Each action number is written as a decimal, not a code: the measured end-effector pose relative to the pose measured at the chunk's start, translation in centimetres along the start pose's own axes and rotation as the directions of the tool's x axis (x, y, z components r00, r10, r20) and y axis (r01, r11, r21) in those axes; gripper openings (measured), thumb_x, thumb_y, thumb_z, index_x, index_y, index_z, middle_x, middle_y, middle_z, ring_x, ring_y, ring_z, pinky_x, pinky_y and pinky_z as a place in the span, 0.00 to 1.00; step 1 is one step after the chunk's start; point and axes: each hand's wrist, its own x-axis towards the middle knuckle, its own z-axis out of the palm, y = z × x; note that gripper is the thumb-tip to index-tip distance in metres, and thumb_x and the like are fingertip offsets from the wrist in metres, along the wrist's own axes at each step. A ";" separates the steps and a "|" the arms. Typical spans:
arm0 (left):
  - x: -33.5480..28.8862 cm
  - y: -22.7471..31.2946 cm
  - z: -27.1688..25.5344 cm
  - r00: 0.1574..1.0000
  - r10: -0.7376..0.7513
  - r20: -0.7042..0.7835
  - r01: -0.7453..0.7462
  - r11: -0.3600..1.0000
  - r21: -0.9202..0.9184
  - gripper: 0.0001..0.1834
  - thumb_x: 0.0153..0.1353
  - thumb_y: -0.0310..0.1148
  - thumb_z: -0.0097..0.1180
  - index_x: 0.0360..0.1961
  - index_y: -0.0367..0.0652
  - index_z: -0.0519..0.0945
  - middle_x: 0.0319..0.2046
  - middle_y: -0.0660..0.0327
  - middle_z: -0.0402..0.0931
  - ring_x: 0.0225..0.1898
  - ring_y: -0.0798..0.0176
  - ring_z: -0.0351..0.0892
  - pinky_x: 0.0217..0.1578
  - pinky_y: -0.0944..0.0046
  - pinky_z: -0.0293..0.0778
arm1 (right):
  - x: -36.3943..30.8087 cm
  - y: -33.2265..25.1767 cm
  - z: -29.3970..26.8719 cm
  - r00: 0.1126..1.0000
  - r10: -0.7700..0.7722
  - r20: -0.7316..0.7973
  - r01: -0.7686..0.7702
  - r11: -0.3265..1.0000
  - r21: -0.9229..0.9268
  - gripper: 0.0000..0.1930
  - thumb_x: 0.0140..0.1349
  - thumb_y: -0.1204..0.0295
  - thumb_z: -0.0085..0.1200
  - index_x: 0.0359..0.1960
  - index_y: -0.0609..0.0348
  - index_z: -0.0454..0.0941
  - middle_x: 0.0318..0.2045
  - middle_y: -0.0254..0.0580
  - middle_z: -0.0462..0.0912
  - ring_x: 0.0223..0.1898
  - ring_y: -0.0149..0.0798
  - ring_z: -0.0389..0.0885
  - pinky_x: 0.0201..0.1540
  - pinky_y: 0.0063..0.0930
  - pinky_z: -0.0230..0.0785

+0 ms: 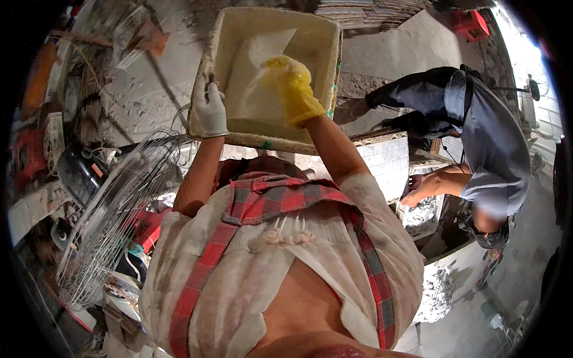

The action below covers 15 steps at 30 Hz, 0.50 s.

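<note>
A deep cream-coloured tub [325, 42] with a worn, dirty rim stands in front of me. My left hand [210, 112], in a white glove, is closed over the tub's left rim. Inside, a pale gridded sheet [253, 104] leans with one corner raised toward the far wall; part of it is smeared by motion. My right hand [293, 89], in a wet-looking yellow rubber glove, reaches into the tub with fingers curled at the sheet's edge. The glove hides exactly where they meet.
A stack of white gridded sheets [382, 164] lies right of the tub. Beyond it, a co-worker [492, 131] bends over a crate of pale pieces [421, 215]. On my left is a wire fan guard [113, 227]. A red crate [470, 25] stands far right.
</note>
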 end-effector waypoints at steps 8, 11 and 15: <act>1.0 0.9 0.2 0.997 -0.012 0.080 0.007 0.998 0.068 0.16 0.64 0.31 0.50 0.49 0.34 0.79 0.29 0.59 0.79 0.26 0.69 0.76 0.29 0.68 0.71 | -0.6 -3.0 -4.5 0.922 0.361 0.139 -0.096 0.561 -0.822 0.18 0.63 0.59 0.56 0.53 0.45 0.78 0.53 0.41 0.79 0.52 0.44 0.79 0.55 0.36 0.69; 0.4 -1.0 0.0 0.989 0.042 0.143 -0.060 0.991 0.122 0.15 0.63 0.34 0.51 0.44 0.35 0.81 0.24 0.59 0.78 0.25 0.68 0.76 0.29 0.67 0.71 | -2.6 -2.6 -5.7 0.993 0.068 -0.093 -0.107 0.844 -0.525 0.20 0.63 0.61 0.55 0.56 0.48 0.76 0.53 0.37 0.79 0.56 0.39 0.75 0.59 0.29 0.65; 2.4 -4.5 -0.8 0.973 0.081 0.217 -0.133 0.962 0.238 0.15 0.60 0.34 0.52 0.44 0.37 0.81 0.26 0.56 0.79 0.26 0.68 0.77 0.30 0.66 0.72 | -4.7 -2.9 -11.4 0.988 0.039 -0.149 -0.015 0.988 0.155 0.21 0.64 0.61 0.53 0.57 0.51 0.74 0.52 0.35 0.80 0.56 0.33 0.73 0.58 0.21 0.63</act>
